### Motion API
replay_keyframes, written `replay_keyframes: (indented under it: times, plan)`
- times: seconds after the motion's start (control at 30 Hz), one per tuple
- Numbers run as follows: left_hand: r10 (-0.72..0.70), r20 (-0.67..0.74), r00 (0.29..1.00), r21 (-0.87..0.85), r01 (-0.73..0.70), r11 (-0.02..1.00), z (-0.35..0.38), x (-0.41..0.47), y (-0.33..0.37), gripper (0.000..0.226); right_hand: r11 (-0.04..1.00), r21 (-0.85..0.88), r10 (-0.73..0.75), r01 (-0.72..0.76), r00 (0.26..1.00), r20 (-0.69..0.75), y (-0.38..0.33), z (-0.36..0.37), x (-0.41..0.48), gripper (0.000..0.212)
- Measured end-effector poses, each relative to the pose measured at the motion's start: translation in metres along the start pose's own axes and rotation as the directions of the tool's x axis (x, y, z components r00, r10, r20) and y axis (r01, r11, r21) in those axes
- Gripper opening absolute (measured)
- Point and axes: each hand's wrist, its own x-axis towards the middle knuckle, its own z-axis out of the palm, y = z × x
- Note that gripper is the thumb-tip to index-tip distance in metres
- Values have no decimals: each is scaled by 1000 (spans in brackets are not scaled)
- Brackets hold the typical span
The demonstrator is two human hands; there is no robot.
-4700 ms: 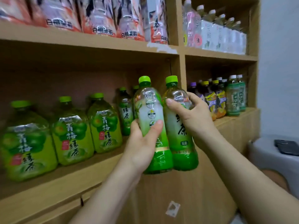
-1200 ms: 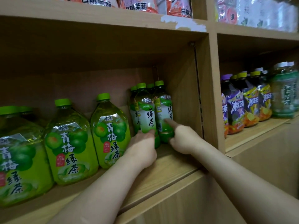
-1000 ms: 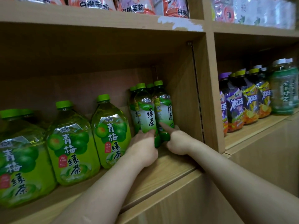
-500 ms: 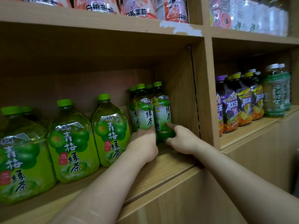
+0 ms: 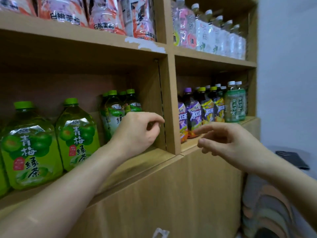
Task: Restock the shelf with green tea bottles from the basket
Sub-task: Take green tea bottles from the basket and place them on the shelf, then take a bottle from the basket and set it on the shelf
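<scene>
I see left hand point(image 5: 137, 133) empty, fingers loosely curled | right hand point(image 5: 228, 143) empty, fingers spread | green tea bottles point(image 5: 120, 109) upright on shelf point(image 5: 151, 157); beside large plum-tea bottles point(image 5: 77, 133); left hand just before them

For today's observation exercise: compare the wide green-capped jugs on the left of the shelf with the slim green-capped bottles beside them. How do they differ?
1. The wide green-capped plastic jugs are squat and broad; the slim green-capped plastic bottles are narrow.
2. The jugs' labels are bright yellow-green with plum pictures; the bottles' labels are paler, partly white.
3. The jugs stand near the shelf front; the bottles cluster further back, by the divider.
Both are upright, with green caps and greenish drink inside.
</scene>
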Motion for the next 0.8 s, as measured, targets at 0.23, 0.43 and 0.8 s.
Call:
replay_keyframes:
  times: [0.23, 0.43, 0.8]
  plan:
    - [18, 182, 983, -522, 81, 849, 56, -15, 138, 32, 996, 33, 82, -80, 994, -68, 5, -100, -95, 19]
    - [191, 328, 925, -803, 166, 572, 134, -43, 272, 24, 963, -72, 232, -259, 937, -262, 23, -190, -219, 10]
    - [473, 491, 732, -838, 247, 487, 272, -121, 472, 31, 700, -111, 573, -705, 648, -501, 98, -294, -470, 13]
